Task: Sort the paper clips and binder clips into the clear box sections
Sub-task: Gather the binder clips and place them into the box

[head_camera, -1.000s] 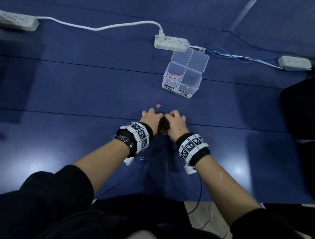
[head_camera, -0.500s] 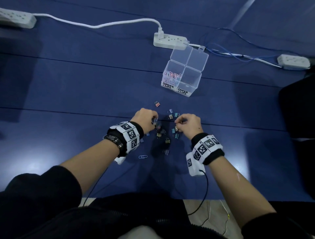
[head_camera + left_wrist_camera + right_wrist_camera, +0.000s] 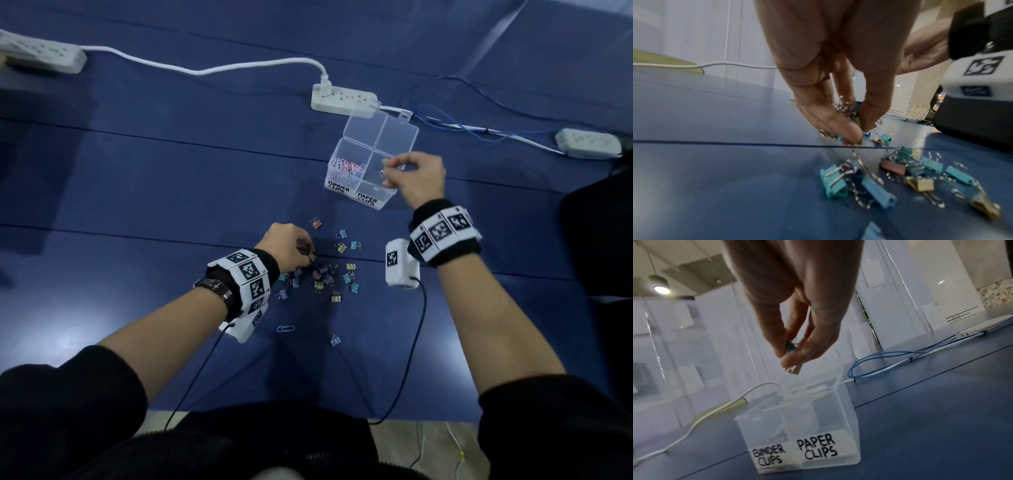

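Note:
A clear box (image 3: 390,196) (image 3: 846,418) stands open on the blue table. Its left section, labelled BINDER CLIPS, holds pink paper clips (image 3: 347,167); the right section, labelled PAPER CLIPS, looks empty. My right hand (image 3: 385,169) (image 3: 789,355) hovers above the right section and pinches a few small binder clips (image 3: 792,344). Several coloured binder clips (image 3: 330,275) (image 3: 898,168) lie scattered nearer to me. At the pile's left edge, my left hand (image 3: 306,253) (image 3: 861,129) pinches some binder clips against the table. One blue paper clip (image 3: 285,329) lies alone nearer to me.
A white power strip (image 3: 344,99) lies just behind the box's open lid. Two more strips sit at far left (image 3: 41,53) and far right (image 3: 587,142). Blue and white cables (image 3: 445,120) run behind the box. The table's front edge (image 3: 308,413) is close to my body.
My hands were together over the clips, then parted and left them scattered. The right hand lifted a few clips away to above the box. The left hand stayed at the pile.

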The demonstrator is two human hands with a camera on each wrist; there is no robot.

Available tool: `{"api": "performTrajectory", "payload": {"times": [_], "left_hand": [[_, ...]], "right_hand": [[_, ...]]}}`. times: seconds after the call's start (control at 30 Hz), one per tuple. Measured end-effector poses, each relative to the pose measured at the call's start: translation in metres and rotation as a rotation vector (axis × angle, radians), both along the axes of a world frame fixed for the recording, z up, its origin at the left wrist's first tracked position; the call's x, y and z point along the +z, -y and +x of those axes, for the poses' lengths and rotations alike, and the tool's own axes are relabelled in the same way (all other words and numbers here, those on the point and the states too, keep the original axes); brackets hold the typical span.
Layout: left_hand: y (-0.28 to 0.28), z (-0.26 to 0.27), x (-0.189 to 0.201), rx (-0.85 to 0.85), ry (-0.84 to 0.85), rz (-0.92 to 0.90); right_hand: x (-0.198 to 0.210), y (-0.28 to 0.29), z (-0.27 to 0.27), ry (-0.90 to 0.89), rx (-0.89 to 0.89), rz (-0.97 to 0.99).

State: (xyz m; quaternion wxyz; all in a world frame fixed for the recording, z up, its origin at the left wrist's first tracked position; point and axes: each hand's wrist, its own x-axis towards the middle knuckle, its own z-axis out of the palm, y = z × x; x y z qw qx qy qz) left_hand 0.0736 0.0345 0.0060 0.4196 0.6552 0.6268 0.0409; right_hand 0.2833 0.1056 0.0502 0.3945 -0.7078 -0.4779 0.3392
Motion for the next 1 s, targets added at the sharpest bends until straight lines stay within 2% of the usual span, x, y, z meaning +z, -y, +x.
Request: {"api": "performTrajectory", "payload": {"times": [0.1,0.27,0.37,0.5,0.63,0.7,0.73,0.8,0.9,1.0], "left_hand": [[-0.003,-0.002,0.002,0.046,0.036,-0.026],[-0.012,-0.005,0.012,0.051,0.074,-0.024],[-0.023,0.000,0.023,0.039,0.117,-0.004],[-0.049,0.017,0.043,0.059,0.226,0.060],[-0.081,0.045,0.056,0.147,0.396,0.037],[-0.094,0.062,0.059,0.205,0.480,0.028],[-0.100,0.071,0.058,0.221,0.509,0.027],[-0.107,0.086,0.056,0.222,0.532,0.030],[-0.116,0.105,0.048,0.190,0.505,0.040],[-0.124,0.115,0.040,0.140,0.457,0.031]], "right_hand": [[-0.006,-0.016,0.000,0.056,-0.033,-0.015],[-0.018,-0.027,0.003,0.147,0.097,-0.125],[-0.019,-0.026,0.006,0.177,0.072,-0.107],[-0.019,-0.020,0.010,0.176,0.105,-0.091],[-0.021,0.003,0.013,0.095,-0.035,0.049],[-0.026,0.031,0.010,0.098,-0.045,0.052],[-0.029,0.047,0.007,0.101,0.019,0.017],[-0.037,0.079,-0.002,0.142,0.279,-0.107],[-0.051,0.107,-0.012,0.438,0.743,-0.368],[-0.057,0.113,-0.020,0.663,0.942,-0.389]]}}
